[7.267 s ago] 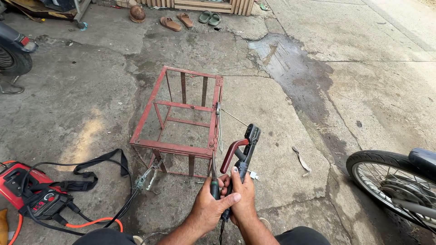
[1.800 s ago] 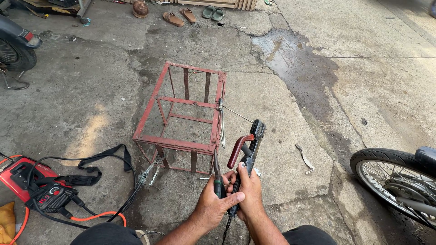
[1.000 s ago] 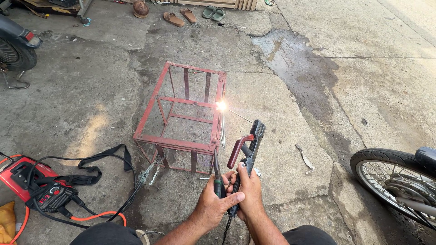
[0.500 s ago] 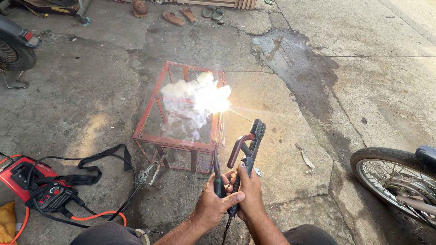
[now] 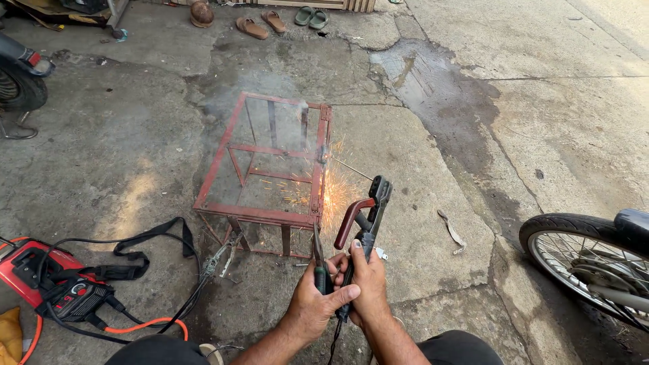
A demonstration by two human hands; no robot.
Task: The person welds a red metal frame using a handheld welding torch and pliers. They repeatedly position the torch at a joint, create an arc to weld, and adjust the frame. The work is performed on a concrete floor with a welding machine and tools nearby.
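Head cam is looking down at both hands working low centre. Right hand (image 5: 368, 284) is wrapping tight around the handle of a welding electrode holder (image 5: 365, 216), black body with a dark red lever, angled up and away toward the frame. Thin welding rod (image 5: 351, 169) is running from the holder's jaws to the right rail of a red-painted metal frame (image 5: 270, 169), tip touching or just at the rail near its middle. Orange sparks (image 5: 331, 196) are falling along that rail onto the concrete floor (image 5: 439, 135), thin smoke drifting over the frame's far corner.

Left hand (image 5: 318, 304) is closing around a slim tool with a dark green grip (image 5: 318, 260), and its fingers are also overlapping the right hand, steadying it. Can't tell what kind of tool that is.

Frame is standing on the concrete just ahead of the hands. Metal clamp (image 5: 220, 257) on a black cable is gripping its near lower bar. Red welding machine (image 5: 47, 280) is sitting far left with black and orange leads. Motorbike wheel (image 5: 581, 257) is at right edge, sandals (image 5: 260, 23) near the top.
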